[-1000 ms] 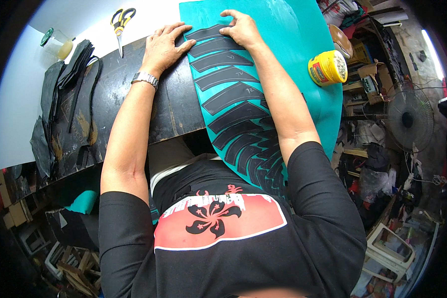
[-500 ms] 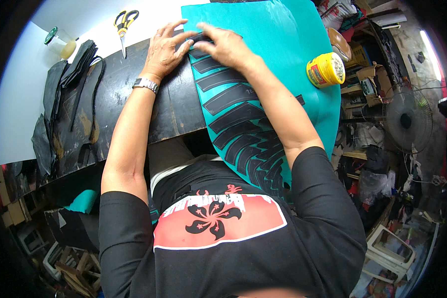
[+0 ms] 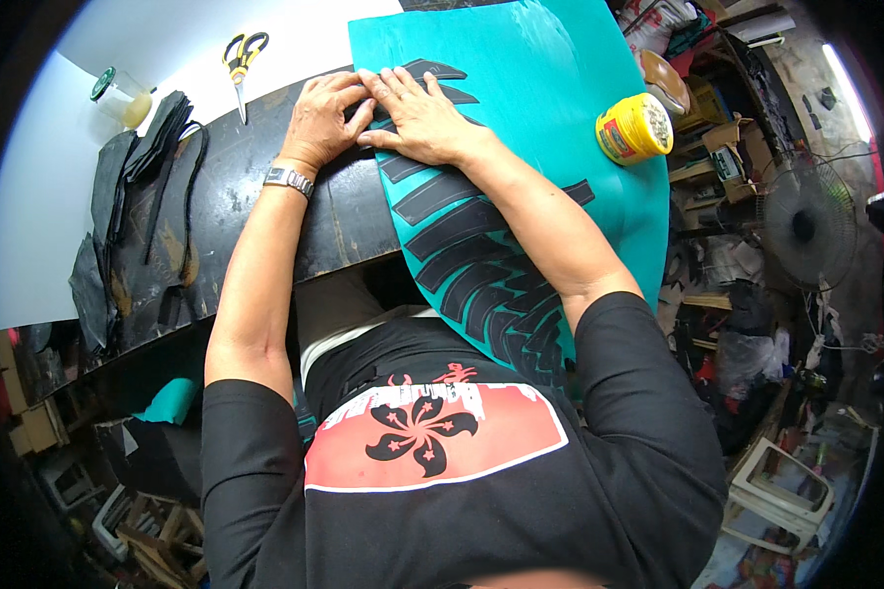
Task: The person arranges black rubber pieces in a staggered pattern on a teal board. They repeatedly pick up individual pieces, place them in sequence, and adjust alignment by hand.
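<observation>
Curved black strips (image 3: 436,197) line the smooth teal sheet (image 3: 550,88) near its left edge; the right hand (image 3: 417,123), fingers spread, should press evenly, the left hand (image 3: 322,120), thumb apart from its fingers, steadying that edge.

Left head-worn fisheye, near, facing down over hands (image 3: 424,126).

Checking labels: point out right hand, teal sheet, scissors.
Right hand (image 3: 418,124): head view, back of the hand.
Teal sheet (image 3: 540,103): head view, bare upper area.
Scissors (image 3: 237,71): head view, around the pivot.
</observation>
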### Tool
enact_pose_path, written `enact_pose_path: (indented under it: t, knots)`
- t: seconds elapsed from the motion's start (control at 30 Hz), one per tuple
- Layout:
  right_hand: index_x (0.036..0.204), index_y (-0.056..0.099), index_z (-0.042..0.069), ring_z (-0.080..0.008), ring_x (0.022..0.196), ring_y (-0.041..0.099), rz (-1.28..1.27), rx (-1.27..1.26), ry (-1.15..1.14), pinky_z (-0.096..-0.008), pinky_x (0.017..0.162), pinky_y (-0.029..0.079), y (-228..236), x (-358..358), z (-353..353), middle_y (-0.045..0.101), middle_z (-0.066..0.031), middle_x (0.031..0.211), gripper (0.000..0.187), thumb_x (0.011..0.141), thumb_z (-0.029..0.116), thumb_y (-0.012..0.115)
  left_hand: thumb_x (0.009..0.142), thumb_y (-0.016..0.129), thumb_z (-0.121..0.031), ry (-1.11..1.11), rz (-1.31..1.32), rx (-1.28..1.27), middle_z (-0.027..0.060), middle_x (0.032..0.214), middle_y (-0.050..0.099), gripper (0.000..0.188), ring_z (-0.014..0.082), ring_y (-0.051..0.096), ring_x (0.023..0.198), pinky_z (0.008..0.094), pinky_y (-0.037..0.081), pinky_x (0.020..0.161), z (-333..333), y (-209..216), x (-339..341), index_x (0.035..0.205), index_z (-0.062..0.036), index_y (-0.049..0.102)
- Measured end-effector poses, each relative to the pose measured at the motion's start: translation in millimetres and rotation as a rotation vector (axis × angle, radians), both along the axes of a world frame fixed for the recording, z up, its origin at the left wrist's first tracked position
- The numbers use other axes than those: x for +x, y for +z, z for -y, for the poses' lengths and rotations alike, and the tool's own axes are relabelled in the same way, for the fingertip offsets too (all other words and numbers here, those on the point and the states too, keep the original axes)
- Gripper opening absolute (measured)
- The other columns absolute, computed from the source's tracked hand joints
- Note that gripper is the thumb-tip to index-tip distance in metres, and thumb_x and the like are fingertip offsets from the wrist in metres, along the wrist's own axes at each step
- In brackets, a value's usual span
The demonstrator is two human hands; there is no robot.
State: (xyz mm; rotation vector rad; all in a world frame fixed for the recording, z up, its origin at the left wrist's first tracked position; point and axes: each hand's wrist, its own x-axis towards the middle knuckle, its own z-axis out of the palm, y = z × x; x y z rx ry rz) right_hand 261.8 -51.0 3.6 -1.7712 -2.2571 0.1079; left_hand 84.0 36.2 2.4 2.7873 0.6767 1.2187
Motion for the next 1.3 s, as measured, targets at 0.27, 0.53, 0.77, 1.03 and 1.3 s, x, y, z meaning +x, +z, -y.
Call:
enact_pose_path:
  t: [0.27,0.53,0.77,1.03,1.3]
  knots:
    - [0.161,0.014,0.021,-0.0339,0.152,0.018,0.002,-0.015,-0.083,-0.0601,0.121,0.010,0,11,-2,0.026,-0.0180,0.162,0.089,0.094,0.072,0.040,0.091,0.066,-0.034,0.074,-0.046,-0.294,0.0109,0.122,0.064,0.035,0.0294,0.063,0.110,0.0414,0.047,0.099,2,-3,2,0.116,-0.0089,0.070]
    - [0.161,0.012,0.024,-0.0349,0.152,0.017,-0.011,-0.035,-0.016,-0.0595,0.122,0.008,3,7,-6,0.022,-0.0163,0.164,0.085,0.095,0.070,0.041,0.091,0.065,-0.045,0.154,-0.149,-0.257,0.0114,0.133,0.060,0.049,0.0313,0.054,0.125,0.0437,0.043,0.106,-14,-13,6,0.127,-0.0124,0.066]
    - [0.159,0.023,0.019,-0.0317,0.152,0.018,0.011,-0.065,0.096,-0.0562,0.122,0.012,3,19,7,0.026,-0.0151,0.162,0.079,0.097,0.065,0.042,0.087,0.068,-0.040,0.152,-0.119,-0.302,0.0119,0.131,0.060,0.048,0.0315,0.054,0.125,0.0446,0.043,0.106,-15,-12,4,0.127,-0.0135,0.065]
    - [0.159,0.021,0.022,-0.0328,0.151,0.020,0.010,-0.039,0.076,-0.0595,0.120,0.016,6,1,-16,0.027,-0.0179,0.161,0.076,0.099,0.066,0.036,0.083,0.070,-0.026,0.071,-0.057,-0.329,0.0167,0.132,0.059,0.064,0.0342,0.057,0.122,0.0456,0.044,0.105,-5,-3,3,0.142,-0.0153,0.048]
    - [0.160,0.017,0.023,-0.0309,0.152,0.019,-0.014,-0.089,0.158,-0.0575,0.122,0.013,9,3,11,0.026,-0.0141,0.163,0.080,0.097,0.067,0.039,0.084,0.068,-0.020,-0.026,0.011,-0.393,0.0166,0.128,0.062,0.073,0.0333,0.060,0.119,0.0444,0.046,0.104,-9,-3,2,0.151,-0.0191,0.038]
